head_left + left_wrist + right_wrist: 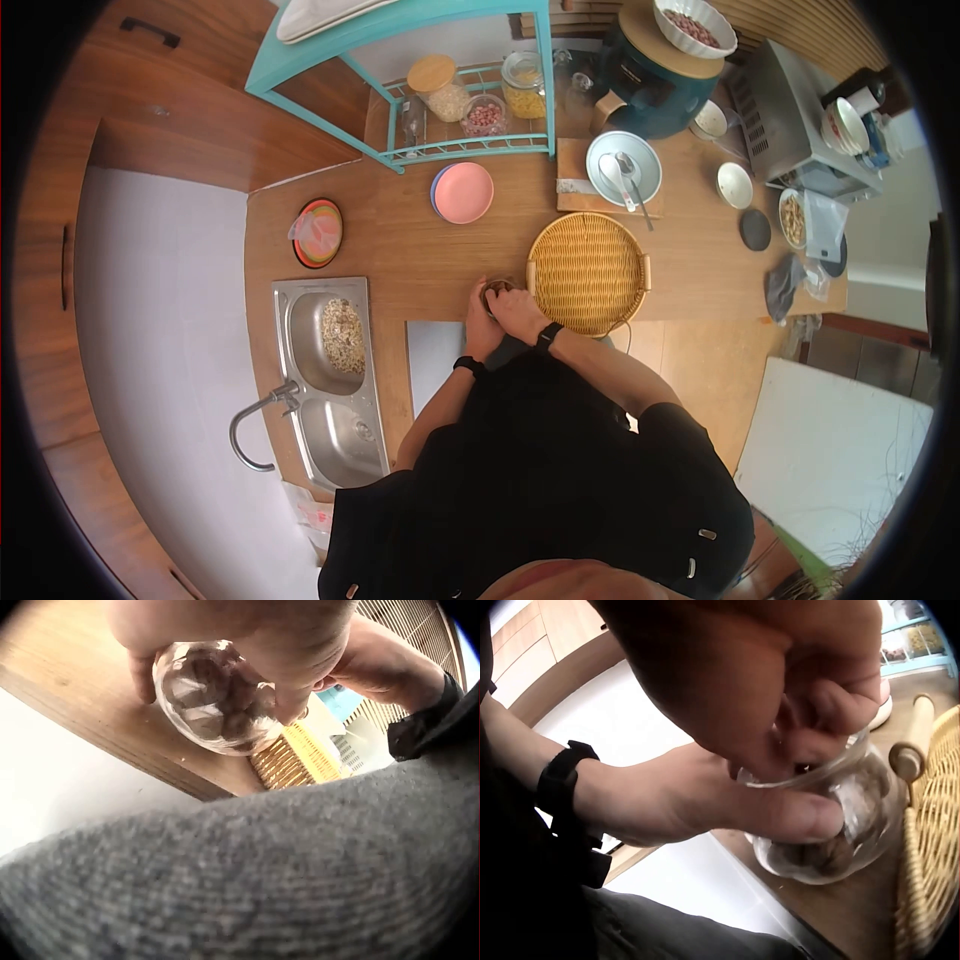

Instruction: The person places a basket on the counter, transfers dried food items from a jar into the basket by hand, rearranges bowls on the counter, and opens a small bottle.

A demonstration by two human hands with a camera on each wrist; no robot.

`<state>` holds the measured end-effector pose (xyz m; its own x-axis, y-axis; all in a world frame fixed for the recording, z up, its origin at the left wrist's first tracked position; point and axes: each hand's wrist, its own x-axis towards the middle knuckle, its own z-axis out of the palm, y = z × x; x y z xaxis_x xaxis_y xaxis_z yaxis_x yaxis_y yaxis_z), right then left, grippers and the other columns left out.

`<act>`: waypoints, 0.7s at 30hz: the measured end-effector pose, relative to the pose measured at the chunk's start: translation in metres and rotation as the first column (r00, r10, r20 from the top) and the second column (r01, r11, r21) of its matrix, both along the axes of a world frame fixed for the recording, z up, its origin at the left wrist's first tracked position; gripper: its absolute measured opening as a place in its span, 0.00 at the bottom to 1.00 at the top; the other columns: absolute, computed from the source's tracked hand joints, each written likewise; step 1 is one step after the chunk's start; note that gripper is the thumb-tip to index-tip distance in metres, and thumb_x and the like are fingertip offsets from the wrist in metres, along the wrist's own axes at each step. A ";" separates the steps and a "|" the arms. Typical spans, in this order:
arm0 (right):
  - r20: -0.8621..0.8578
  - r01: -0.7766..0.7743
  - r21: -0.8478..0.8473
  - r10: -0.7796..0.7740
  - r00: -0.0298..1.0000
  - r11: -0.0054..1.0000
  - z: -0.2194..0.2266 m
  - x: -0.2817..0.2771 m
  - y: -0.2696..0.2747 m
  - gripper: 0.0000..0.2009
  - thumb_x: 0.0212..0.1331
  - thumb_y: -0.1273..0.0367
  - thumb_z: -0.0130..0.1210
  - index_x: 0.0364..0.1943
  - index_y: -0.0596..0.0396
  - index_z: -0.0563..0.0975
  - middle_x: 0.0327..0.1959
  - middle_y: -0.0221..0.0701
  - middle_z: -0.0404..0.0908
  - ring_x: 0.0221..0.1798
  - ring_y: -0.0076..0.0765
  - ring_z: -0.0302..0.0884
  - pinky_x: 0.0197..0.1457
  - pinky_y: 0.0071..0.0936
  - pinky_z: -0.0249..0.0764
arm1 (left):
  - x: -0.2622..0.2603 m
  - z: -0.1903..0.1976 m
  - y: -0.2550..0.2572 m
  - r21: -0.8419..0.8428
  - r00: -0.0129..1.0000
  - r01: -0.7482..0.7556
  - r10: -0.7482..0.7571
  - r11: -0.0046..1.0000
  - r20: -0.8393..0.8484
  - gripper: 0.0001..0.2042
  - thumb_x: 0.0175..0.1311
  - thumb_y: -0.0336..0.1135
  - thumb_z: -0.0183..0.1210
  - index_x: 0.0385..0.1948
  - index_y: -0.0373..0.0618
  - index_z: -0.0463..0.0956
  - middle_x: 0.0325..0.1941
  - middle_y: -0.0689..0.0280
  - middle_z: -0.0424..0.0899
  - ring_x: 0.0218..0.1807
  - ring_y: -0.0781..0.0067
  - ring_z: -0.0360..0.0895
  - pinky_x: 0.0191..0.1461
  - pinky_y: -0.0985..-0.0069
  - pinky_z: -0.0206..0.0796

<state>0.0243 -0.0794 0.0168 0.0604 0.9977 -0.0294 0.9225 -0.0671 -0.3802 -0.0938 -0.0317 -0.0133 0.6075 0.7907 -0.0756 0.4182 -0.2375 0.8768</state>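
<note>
At the counter's front edge, my left hand [482, 328] grips a small clear jar [859, 851], its thumb laid along the jar's side below the rim. Brown lumpy pieces [832, 859] show through the jar's wall. From above, my right hand [522, 317] bends its fingers into the jar's mouth. Those fingertips are hidden inside, so I cannot tell whether they pinch a piece. In the left wrist view the jar [214, 709] appears tilted, with the right hand over it. Just right of the hands lies a round woven basket tray [588, 265] with wooden handles.
A double sink [378, 420] at left holds pale pieces in one basin. Behind are a pink bowl [465, 193], a light-blue bowl [650, 172] with spoons, and a teal rack [470, 150] with jars. Small bowls [734, 186] and a microwave [790, 120] stand at right.
</note>
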 end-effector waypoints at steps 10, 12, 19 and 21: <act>-0.361 0.167 0.136 -0.108 0.926 0.976 0.030 0.033 -0.025 0.12 0.57 0.74 0.51 0.44 0.62 0.71 0.38 0.47 0.76 0.38 0.55 0.79 0.40 0.41 0.78 | 0.008 0.023 -0.021 0.263 0.967 0.059 0.010 0.963 -0.254 0.42 0.50 0.40 0.69 0.67 0.43 0.53 0.64 0.47 0.61 0.65 0.41 0.59 0.66 0.55 0.58; -0.337 0.379 0.077 -0.334 0.880 0.922 0.049 0.055 -0.039 0.10 0.58 0.73 0.51 0.42 0.62 0.70 0.37 0.48 0.74 0.38 0.57 0.77 0.40 0.42 0.77 | 0.007 0.025 -0.023 0.312 0.969 0.054 0.025 0.949 -0.245 0.42 0.49 0.44 0.69 0.66 0.45 0.54 0.65 0.48 0.59 0.64 0.40 0.60 0.65 0.55 0.59; 0.084 0.465 -0.063 -0.460 0.884 0.883 -0.032 0.100 -0.081 0.13 0.53 0.74 0.53 0.43 0.64 0.71 0.45 0.49 0.71 0.42 0.53 0.77 0.38 0.40 0.80 | 0.009 0.038 -0.018 0.283 0.950 0.107 -0.014 0.953 -0.311 0.40 0.49 0.46 0.69 0.63 0.47 0.57 0.62 0.49 0.60 0.61 0.42 0.63 0.61 0.56 0.64; 0.156 0.458 -0.092 -0.441 0.884 0.884 -0.036 0.095 -0.081 0.13 0.51 0.74 0.55 0.42 0.62 0.73 0.46 0.47 0.71 0.43 0.50 0.77 0.38 0.37 0.80 | 0.013 0.053 -0.015 0.163 0.914 0.144 -0.068 0.976 -0.400 0.40 0.47 0.45 0.70 0.62 0.46 0.58 0.61 0.50 0.61 0.61 0.42 0.64 0.61 0.57 0.65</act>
